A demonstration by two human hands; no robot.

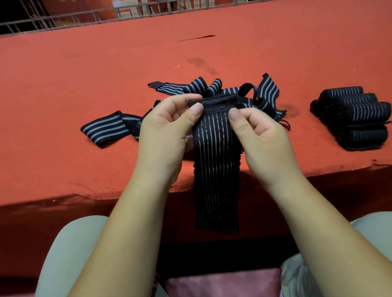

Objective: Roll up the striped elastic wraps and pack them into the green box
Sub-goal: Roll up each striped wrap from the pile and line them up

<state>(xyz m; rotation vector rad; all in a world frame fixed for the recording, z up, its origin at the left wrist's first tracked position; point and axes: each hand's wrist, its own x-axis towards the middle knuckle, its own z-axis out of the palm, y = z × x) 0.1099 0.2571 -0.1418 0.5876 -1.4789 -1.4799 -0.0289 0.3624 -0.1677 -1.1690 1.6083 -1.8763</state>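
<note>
Just above the near table edge, one wrap [216, 161] is held up by its top end. It hangs straight down between the forearms, and its lower end falls past the edge toward the lap. It is black with thin pale stripes running lengthwise, and a plain black band crosses its top. The left hand [166, 129] pinches the top left corner between thumb and curled fingers. The right hand [260, 133] pinches the top right corner the same way, so both hands are clamped on the same end, close together but not touching.

Just behind the hands, loose wraps [223, 90] lie in a tangled heap on the red cloth [95, 62], with one strip trailing off to the left. Well to the right of the heap, finished rolls [357, 117] sit stacked side by side, touching one another.

A metal railing [70, 18] runs along the far edge of the cloth. Pale trousers [69, 257] show at the knees below, with a pink cushion [222, 287] between them.
</note>
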